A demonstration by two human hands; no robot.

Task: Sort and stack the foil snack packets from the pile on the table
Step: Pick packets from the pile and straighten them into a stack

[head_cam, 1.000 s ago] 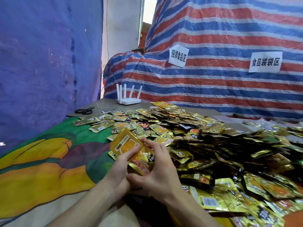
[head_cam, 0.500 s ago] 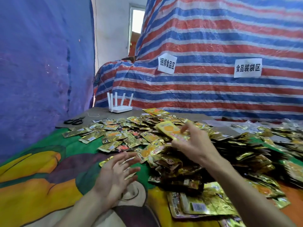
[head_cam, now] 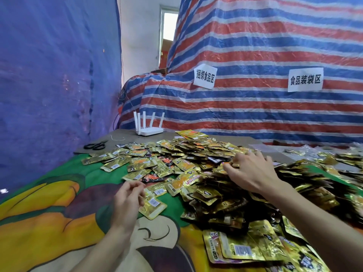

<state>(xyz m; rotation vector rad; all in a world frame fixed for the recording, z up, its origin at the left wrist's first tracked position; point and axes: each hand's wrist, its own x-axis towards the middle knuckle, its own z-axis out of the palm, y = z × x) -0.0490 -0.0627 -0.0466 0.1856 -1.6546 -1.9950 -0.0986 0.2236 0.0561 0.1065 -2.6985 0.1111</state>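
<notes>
Right hand [head_cam: 250, 170] is down on the pile [head_cam: 196, 154] mid-table, fingers curled onto the foil. Can't tell if it actually has a packet pinched.

Left hand [head_cam: 127, 201] hovers over the cloth [head_cam: 49, 222] toward the near edge. Its fingers are loosely curled and it grips nothing. One loose packet [head_cam: 154, 206] lies just beside it.

Doing this step well, my read:
- Take one packet off the top by its edge; foil slides and drags neighbours.
- Check the print side before stacking.
- Keep the left hand ready to receive and square up.

Counts:
- Packets: far too many to count, spread from mid-table to the right edge.
- Several larger packets [head_cam: 247, 250] overlap at the near right edge.
- 1 router [head_cam: 149, 128] at the far edge, 5 antennas.
- 1 scissors [head_cam: 95, 146] at the far left corner.
- 2 paper signs [head_cam: 205, 76] behind the table.
</notes>
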